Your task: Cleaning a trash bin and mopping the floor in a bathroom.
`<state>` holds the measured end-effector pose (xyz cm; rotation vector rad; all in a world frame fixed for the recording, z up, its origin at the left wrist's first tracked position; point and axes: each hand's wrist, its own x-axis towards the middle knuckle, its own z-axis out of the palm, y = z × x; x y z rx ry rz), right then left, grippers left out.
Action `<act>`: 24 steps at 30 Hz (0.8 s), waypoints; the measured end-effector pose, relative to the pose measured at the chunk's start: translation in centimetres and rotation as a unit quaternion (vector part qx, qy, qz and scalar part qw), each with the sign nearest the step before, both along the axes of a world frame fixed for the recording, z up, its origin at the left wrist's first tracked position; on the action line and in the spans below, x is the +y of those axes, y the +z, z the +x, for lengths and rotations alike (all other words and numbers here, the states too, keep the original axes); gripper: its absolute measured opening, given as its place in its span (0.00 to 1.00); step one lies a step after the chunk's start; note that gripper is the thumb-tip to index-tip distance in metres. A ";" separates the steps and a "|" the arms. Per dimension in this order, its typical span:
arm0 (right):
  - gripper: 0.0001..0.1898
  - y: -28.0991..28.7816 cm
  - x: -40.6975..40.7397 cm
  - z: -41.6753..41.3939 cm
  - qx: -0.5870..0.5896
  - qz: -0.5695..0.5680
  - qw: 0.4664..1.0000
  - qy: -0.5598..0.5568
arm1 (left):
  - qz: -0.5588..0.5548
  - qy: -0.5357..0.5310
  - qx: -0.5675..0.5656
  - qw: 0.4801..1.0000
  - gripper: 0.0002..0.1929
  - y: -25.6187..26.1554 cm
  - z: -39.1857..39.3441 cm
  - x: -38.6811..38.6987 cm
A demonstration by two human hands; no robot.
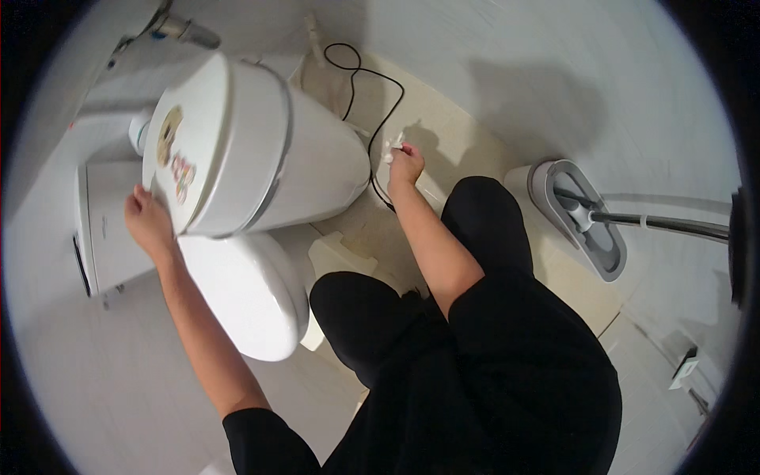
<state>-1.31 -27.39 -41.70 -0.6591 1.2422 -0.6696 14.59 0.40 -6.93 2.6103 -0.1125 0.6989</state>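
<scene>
My left hand (148, 222) rests against the near edge of the round white lid, marked with stickers, of a tall white appliance (320, 160); whether its fingers grip the edge cannot be told. Lower down, my right hand (406, 161) pinches a crumpled white tissue or cloth (392, 147) beside the appliance's base, above the tiled floor. A black cable (396, 98) loops over the floor between the appliance and the wall and passes close to my right hand.
Beside the appliance stands a white toilet with its lid (243, 297) down. A cream plastic stool (338, 255) is at the toilet's front. To the right, a grey and white mop bucket (585, 222) holds a mop with a metal pole (683, 225). Pipe fittings (184, 31) hang at upper left.
</scene>
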 end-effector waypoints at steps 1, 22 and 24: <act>0.10 -4.1 -1.7 -0.6 0.006 0.002 1.000 -0.024 | 0.015 -0.006 0.011 1.000 0.21 -0.7 0.3 -0.9; 0.13 1.4 8.7 -0.9 0.045 -0.173 0.979 0.099 | -0.138 0.009 0.093 0.986 0.19 0.1 -2.5 -3.4; 0.13 -3.1 6.0 0.4 0.125 -0.152 0.977 0.079 | -0.119 0.033 0.097 0.988 0.19 0.2 -2.8 -3.4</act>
